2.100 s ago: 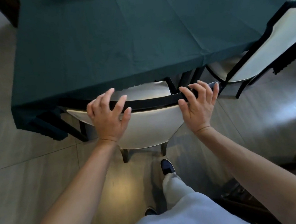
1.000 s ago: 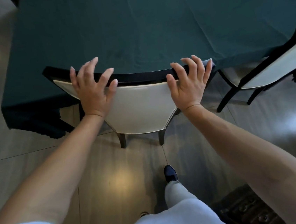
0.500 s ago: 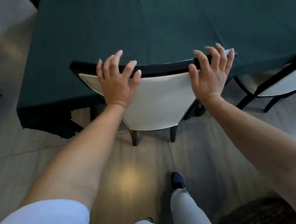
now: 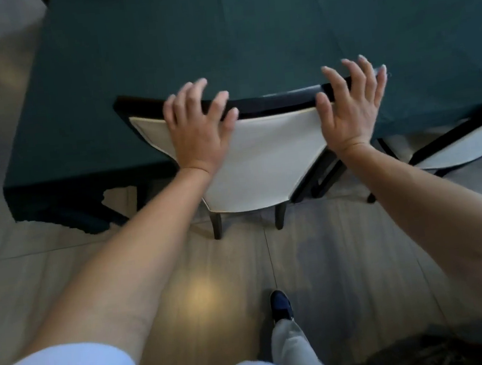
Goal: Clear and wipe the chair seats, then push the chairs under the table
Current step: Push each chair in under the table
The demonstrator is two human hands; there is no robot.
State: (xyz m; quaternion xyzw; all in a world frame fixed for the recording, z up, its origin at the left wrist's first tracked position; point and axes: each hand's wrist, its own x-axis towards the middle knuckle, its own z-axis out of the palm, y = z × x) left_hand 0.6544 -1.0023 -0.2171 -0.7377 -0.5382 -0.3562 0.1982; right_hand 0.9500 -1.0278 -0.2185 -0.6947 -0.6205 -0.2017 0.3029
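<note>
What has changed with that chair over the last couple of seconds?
The chair has gone forward under the table: its seat, visible earlier, is now hidden beneath the green cloth. The left hand and right hand, which lay flat on the top rail, now have fingers spread and lifting, apparently letting go. The neighbouring chair stayed put.

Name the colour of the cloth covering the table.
Dark teal green, plain, no pattern; the tablecloth shows only in the head view.

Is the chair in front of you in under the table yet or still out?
In. The chair has its black top rail against the green tablecloth edge, and its seat is hidden beneath the cloth.
</note>
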